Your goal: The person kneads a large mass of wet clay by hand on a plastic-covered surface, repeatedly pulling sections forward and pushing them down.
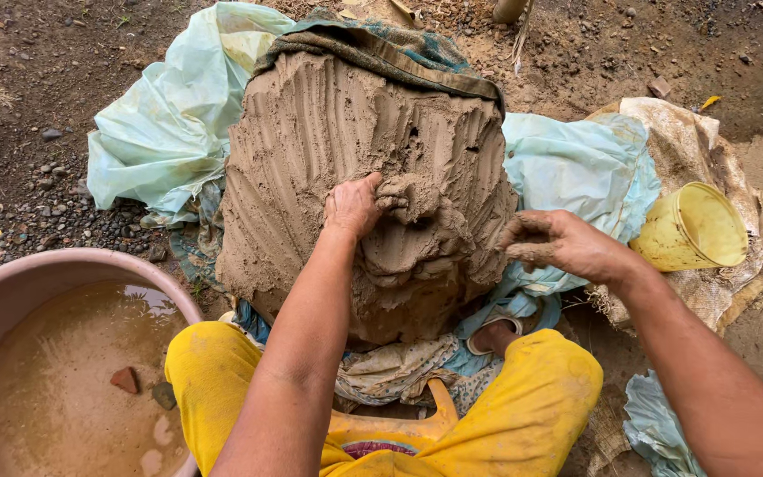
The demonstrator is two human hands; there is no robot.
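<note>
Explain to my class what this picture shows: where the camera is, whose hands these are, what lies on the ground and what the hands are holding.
There is one picture, taken by a camera worn on a person's head and looking down, so the two bare arms reaching in from below belong to the wearer, who sits on the ground in yellow trousers. No machine is involved. In the middle stands a big mound of wet brown clay, scored with finger grooves, resting on pale plastic sheeting and cloth over stony soil. The left hand presses into the mound, gripping a lump on its face. The right hand is off to the side, its fingers curled round a small wad of clay. At lower left is a pink basin of muddy water; at right lies a tipped yellow bucket.
</note>
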